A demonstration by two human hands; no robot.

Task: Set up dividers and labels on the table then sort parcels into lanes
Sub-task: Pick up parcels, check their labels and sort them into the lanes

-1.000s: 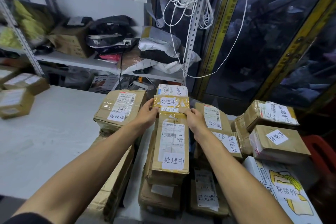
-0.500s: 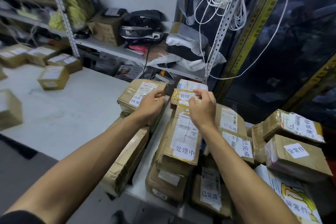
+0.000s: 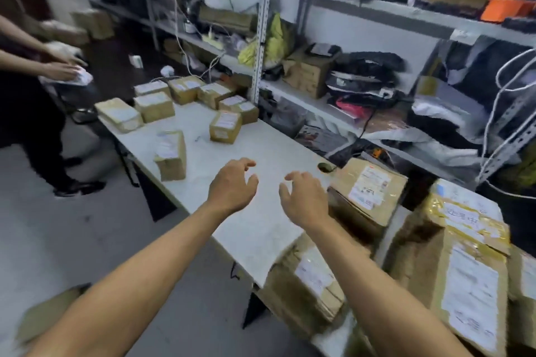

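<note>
My left hand and my right hand hover over a bare stretch of the white table, fingers loosely spread, holding nothing. Sorted cardboard parcels lie in rows at the right: a labelled box beside my right hand, a long parcel with a white label, and a yellow-taped parcel. Several loose small parcels sit at the table's far end, the nearest ones a tall box and a square box.
Metal shelving full of bags, boxes and cables runs along the table's back edge. Another person stands at the far left with both hands over a white packet. Grey floor lies to the left, with a cardboard piece at the lower left.
Both hands have let go of the yellow-taped parcel in the middle row and moved left over the bare table. The view has swung left, showing the loose parcels and the other person.
</note>
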